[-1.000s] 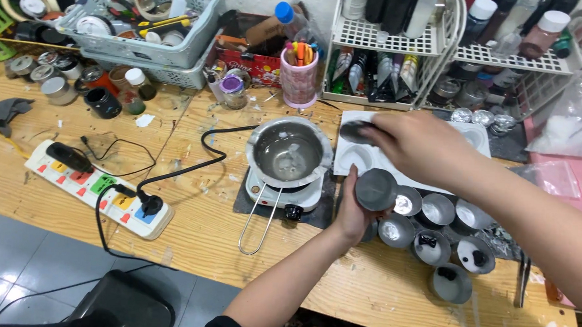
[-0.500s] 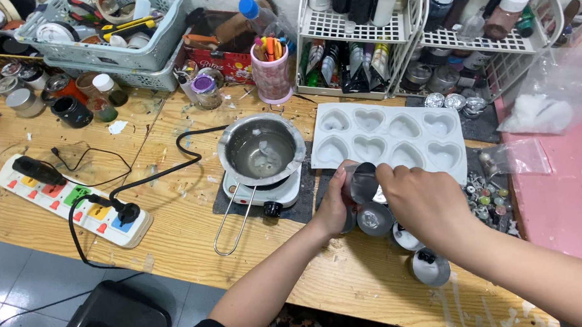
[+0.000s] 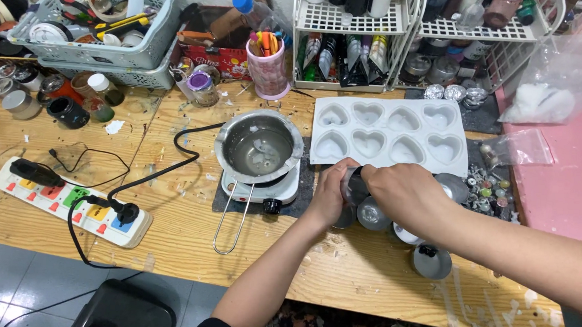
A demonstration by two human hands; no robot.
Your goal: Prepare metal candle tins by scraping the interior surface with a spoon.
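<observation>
The scene is bright and evenly lit, with soft white light from above and no hard shadows. Faint shade lies on the desk point(image 3: 166, 230) under the forearms and beside the pot point(image 3: 259, 148), whose metal rim and inside carry pale glare. The white mould point(image 3: 390, 132) is close to washed out, and the plastic bag point(image 3: 566, 66) at the right shines. The middle is sharp; the hands point(image 3: 376, 196) are slightly soft with motion blur. The wide lens bends the desk edge and the racks toward the corners, where detail smears a little.
</observation>
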